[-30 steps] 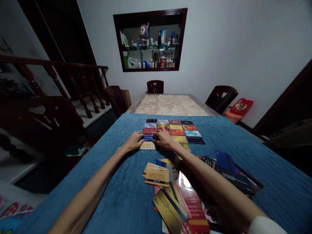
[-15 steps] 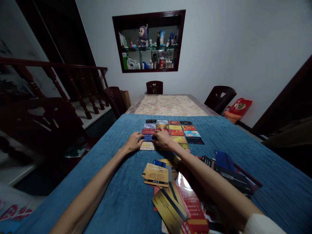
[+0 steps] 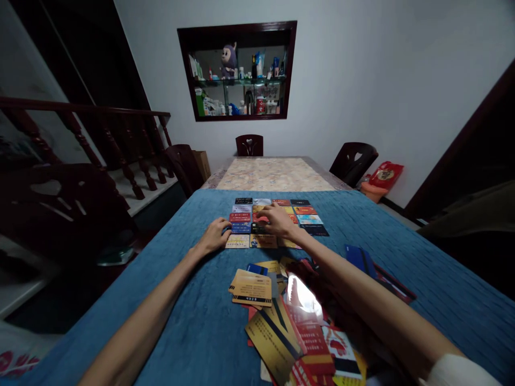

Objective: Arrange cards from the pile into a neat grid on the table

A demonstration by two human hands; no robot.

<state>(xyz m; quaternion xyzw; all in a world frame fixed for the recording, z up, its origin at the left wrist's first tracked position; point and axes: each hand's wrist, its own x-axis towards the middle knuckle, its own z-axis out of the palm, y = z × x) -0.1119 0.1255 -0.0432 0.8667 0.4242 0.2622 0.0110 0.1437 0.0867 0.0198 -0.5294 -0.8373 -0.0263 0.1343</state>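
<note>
A blue cloth (image 3: 177,300) covers the desk. At frame centre, my left hand (image 3: 214,236) rests flat, fingers together, on the card grid (image 3: 277,225); my right hand (image 3: 278,221) presses spread fingers on its middle cards. A loose card pile (image 3: 281,321) lies below.

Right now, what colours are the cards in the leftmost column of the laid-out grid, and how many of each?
black card: 1
pale grey card: 1
red card: 1
blue card: 1
cream card: 1
Total: 5
</note>
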